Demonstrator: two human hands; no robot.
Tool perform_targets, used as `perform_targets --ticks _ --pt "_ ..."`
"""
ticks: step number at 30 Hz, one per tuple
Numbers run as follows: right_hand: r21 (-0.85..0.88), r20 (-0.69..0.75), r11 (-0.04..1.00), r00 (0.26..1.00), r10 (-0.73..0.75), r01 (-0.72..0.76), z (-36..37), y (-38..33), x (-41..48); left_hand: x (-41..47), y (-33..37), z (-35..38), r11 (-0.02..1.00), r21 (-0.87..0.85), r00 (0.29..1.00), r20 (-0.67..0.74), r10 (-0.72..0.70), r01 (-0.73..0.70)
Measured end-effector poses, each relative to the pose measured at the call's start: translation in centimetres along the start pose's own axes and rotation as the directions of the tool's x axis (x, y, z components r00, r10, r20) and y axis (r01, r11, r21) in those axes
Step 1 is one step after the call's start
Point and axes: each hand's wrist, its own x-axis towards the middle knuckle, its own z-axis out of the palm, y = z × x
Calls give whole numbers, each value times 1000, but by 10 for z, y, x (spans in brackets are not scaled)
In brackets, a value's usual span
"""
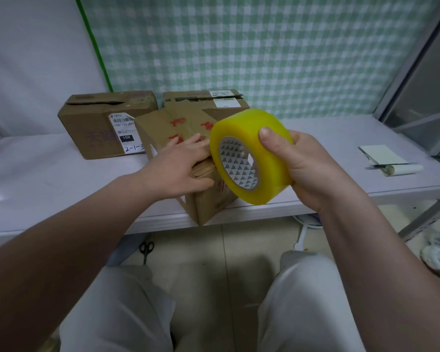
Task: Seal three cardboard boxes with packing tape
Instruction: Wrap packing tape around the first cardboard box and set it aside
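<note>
The right hand (308,168) is gripping the roll of yellow packing tape (249,156), thumb over its rim and fingers curled behind, holding it up just in front of the red-printed cardboard box (173,128). The left hand (181,163) is lying flat on top of that box, fingers straight and spread. The box is sitting at the near edge of the tabletop (61,174), one corner overhanging. Behind it to the left the barcode-labelled box (99,125) is standing, and close behind it the third box (206,97). Scissors (146,248) are lying on the floor below it.
</note>
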Motion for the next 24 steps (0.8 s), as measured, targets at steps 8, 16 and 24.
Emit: perform_targets --ticks 8,16,24 --pt "164 51 981 994 98 -105 17 -11 -12 -3 1 -2 1000 14 999 -54 -3 3" --pt "224 -84 961 979 187 -164 29 -2 -32 1 -3 1 999 -25 994 -107 -25 22" --pt "183 -56 957 970 238 -225 16 27 -63 2 -1 -2 991 122 999 -4 -51 51"
